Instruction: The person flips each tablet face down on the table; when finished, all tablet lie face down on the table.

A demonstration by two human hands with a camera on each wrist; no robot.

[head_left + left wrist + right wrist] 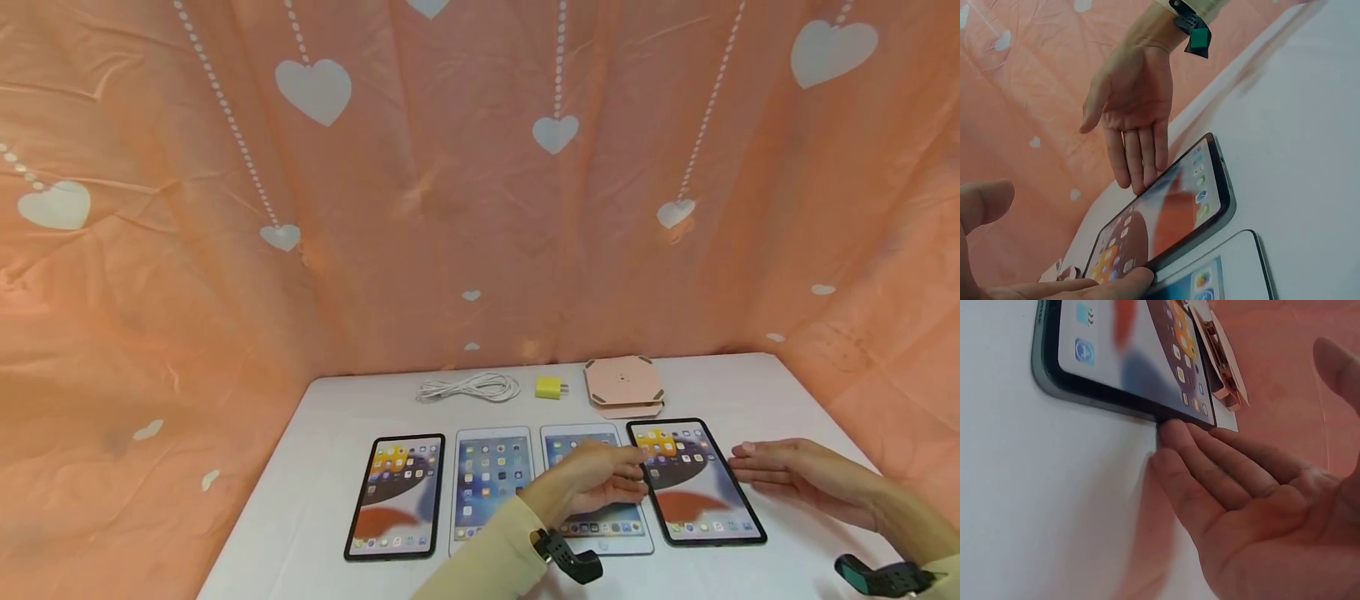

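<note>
A dark-rimmed tablet [693, 487] with its screen lit lies at the right end of a row of tablets. At its left long edge is my left hand [592, 479], fingers extended and fingertips against the edge; this hand passes above a white-rimmed tablet [609, 527] and hides part of it. On the opposite side, my right hand [806, 477] has its straight fingers at the right edge. The right wrist view shows those fingertips [1175, 434] touching the side of the dark-rimmed tablet [1104, 362]. Neither hand curls around anything.
Further left lie another white-rimmed tablet [491, 467] and a second dark-rimmed tablet [397, 496]. Behind the row are a coiled white cable [472, 387], a yellow charger plug [548, 387] and a pink folding stand [624, 383]. A pink heart-patterned curtain [420, 275] surrounds the white table [300, 492].
</note>
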